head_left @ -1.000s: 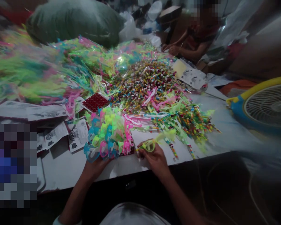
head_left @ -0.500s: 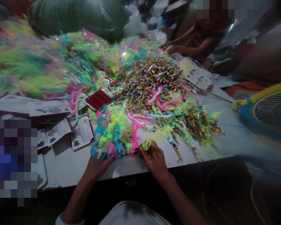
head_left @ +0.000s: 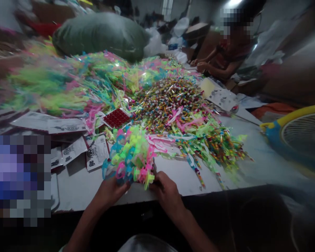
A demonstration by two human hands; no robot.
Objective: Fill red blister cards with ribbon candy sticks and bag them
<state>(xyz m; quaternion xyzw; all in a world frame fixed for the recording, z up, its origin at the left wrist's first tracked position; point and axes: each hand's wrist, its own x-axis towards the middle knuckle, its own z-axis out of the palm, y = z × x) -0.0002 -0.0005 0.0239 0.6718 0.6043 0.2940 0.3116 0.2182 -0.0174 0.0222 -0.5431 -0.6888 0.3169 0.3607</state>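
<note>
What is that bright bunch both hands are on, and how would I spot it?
Start at the white table and follow its near edge to the left hand and right hand. Between them sits a stack of neon toy glasses, pink, blue and green. Unlike the loose heaps behind, it is one tight, gathered bundle.

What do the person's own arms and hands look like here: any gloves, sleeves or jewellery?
Both hands, the left hand and the right hand, are bare, with no gloves. The forearms are uncovered too. No ring, watch or bracelet shows in this dim, blurry view. A sliver of pale fabric shows at the bottom edge by the left arm.
</note>
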